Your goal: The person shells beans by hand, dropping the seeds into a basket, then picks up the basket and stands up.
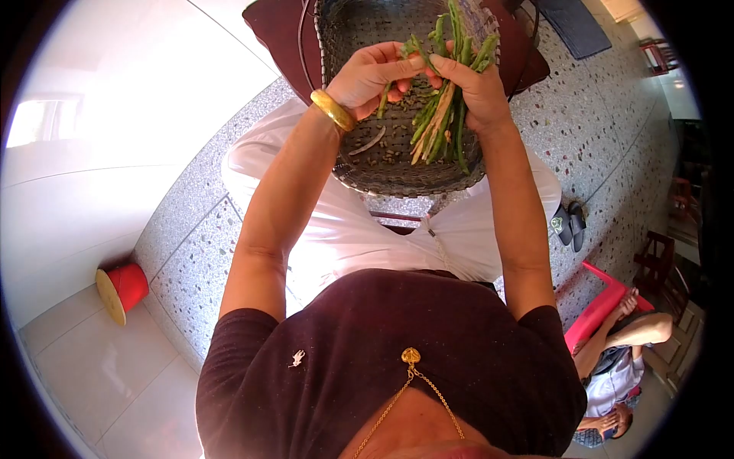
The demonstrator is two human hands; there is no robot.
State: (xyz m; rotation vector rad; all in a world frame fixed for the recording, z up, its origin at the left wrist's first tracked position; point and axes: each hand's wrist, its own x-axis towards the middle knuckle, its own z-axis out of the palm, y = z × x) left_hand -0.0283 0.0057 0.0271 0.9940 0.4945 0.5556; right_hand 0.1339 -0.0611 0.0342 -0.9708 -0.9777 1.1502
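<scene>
A bunch of long green beans (pixel 437 126), some yellowed and dry, is gripped in my right hand (pixel 475 86), its ends sticking out above and below the fist. My left hand (pixel 376 75), with a gold bangle on the wrist, is closed beside it. Its thumb and fingers pinch a green bean (pixel 384 101), one piece of which hangs below the fingers. Both hands meet above a dark woven basket (pixel 409 187). Small bean bits and a pale dry pod (pixel 368 141) lie in the basket.
A dark red stool or seat (pixel 274 34) shows behind the basket. Black slippers (pixel 568 226) lie on the speckled floor (pixel 566 107) at right. A red spool (pixel 126 287) stands by the white wall. Another person (pixel 619 367) sits near a pink chair (pixel 596 310) at lower right.
</scene>
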